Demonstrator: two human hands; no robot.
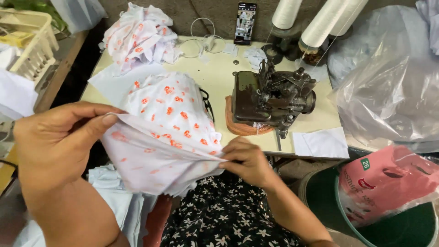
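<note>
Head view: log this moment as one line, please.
left hand pinches printed fabric piece | right hand pinches its opposite edge | sewing machine behind

fabric piece (160,151): white with scattered orange-red flower-like spots, paler where the reverse side shows
fabric pile (139,36): the same white with orange-red spots
table (219,77): pale cream-yellow top
sewing machine (270,98): dark brown-black metal, worn and dull
machine base (238,128): reddish brown
thread cones (322,23): white
phone (245,23): black frame, lit multicoloured screen
cable (201,34): white
cloth square (322,142): plain white
dress (224,210): black with small white flowers
bucket (402,228): dark green
bag (388,180): pink with red and dark print and a small green tag
plastic sheet (388,96): clear, greyish
basket (32,41): cream
</note>
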